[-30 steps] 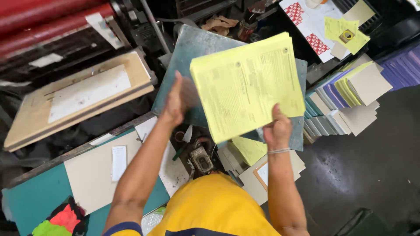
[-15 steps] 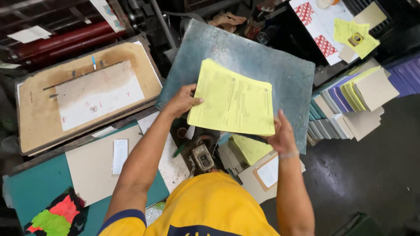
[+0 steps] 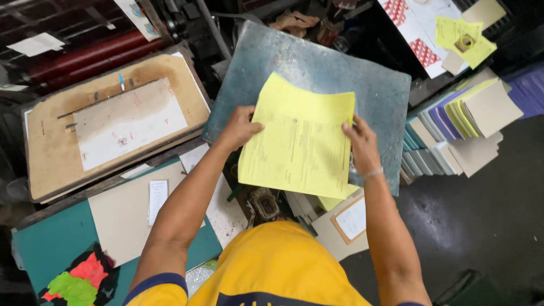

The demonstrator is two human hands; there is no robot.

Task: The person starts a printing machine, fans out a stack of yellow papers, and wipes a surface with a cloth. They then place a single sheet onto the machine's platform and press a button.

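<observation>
Currently, a printed yellow paper sheet (image 3: 300,141) is pinched at both side edges by the left hand (image 3: 241,129) and right hand (image 3: 361,144). Its long axis is pointed away, tilted slightly rightward, above a grey metal plate (image 3: 374,90).

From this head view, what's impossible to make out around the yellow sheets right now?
- How many yellow paper sheets: edges stacked, count hidden.
- Left hand fingertips: behind the sheets.
- Grey metal plate centre: covered by the sheets.
- Small dark machine part: blocked by arm and yellow shirt.
- Sheet print: too small.
</observation>
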